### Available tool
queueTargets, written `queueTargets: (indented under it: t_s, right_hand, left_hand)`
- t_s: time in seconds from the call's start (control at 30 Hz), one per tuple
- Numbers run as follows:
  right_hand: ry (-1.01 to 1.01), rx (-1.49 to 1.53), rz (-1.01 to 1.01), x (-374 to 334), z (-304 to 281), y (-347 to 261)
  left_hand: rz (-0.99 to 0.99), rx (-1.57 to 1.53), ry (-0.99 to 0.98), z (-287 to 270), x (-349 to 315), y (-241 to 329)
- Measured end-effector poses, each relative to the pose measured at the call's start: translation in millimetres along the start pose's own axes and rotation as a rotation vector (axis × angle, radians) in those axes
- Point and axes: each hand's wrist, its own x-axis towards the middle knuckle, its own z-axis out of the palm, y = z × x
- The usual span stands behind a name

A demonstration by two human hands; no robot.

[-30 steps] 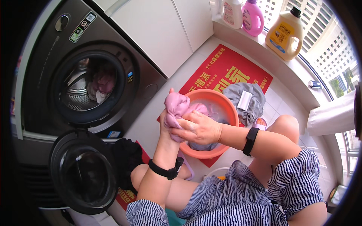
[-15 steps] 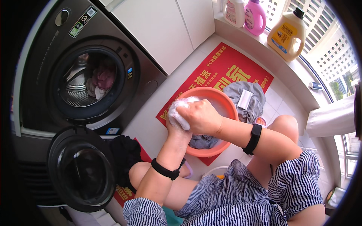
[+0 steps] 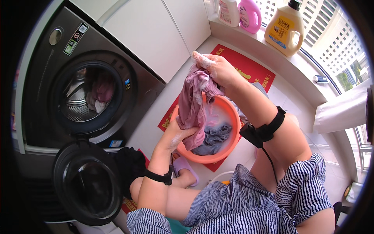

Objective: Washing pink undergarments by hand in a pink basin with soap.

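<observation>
A wet, sudsy pink garment [image 3: 193,99] hangs stretched between my hands over the orange basin [image 3: 210,158]. My right hand [image 3: 219,71], coated in foam, is closed on its upper end, beyond the basin's far rim. Lower and to the left, my left hand [image 3: 176,134] grips the cloth near the basin's left rim, fingers partly behind it. Cloudy water fills the basin, and a grey-blue garment [image 3: 216,137] lies in it.
A washing machine [image 3: 134,74] at left holds pink and white laundry, its round door [image 3: 87,183] swung out. Dark cloth [image 3: 130,167] lies beside it. The basin stands on a red mat [image 3: 255,68]. Detergent bottles [image 3: 282,29] line the windowsill.
My hands were clasped together around a foamy bundle. Now they are apart, the right one farther away and the left slightly nearer, with the pink garment opened out between them.
</observation>
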Motion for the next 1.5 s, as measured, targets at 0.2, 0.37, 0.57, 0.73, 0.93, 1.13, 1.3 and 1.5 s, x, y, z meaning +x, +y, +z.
queueTargets:
  t_s: [0.2,0.37,0.57,0.73,0.93,1.13,1.3,1.5]
  right_hand:
    - [0.113,0.119,0.025,-7.7,2.2,-12.6]
    - [-0.100,-0.125,0.091,-3.6,-8.2,3.9]
    - [-0.318,-0.965,0.170,-26.7,-5.6,8.9]
    - [-0.239,-1.286,-0.091,-40.3,-18.2,4.6]
    - [-0.829,-0.446,0.084,-49.3,-17.5,-13.2]
    - [-0.673,-0.704,0.113,-52.7,-13.4,5.9]
    - [-0.347,-0.561,0.018,-38.1,-26.0,-5.7]
    - [-0.361,-0.686,-0.017,-48.5,-10.3,-5.7]
  left_hand:
    - [-0.296,0.383,-0.239,4.1,-9.8,18.0]
    - [-0.326,0.294,-0.370,1.7,-15.1,25.2]
    - [0.169,-0.237,-0.114,2.0,-27.5,48.5]
    - [0.355,-0.359,-0.051,26.8,-30.9,82.5]
    - [0.583,-0.500,0.010,33.6,-33.1,101.2]
    - [0.577,-0.491,0.043,15.9,-30.2,99.3]
    - [0.468,-0.646,0.135,-4.8,-36.8,86.9]
    - [0.470,-0.577,0.230,-1.3,-37.9,87.3]
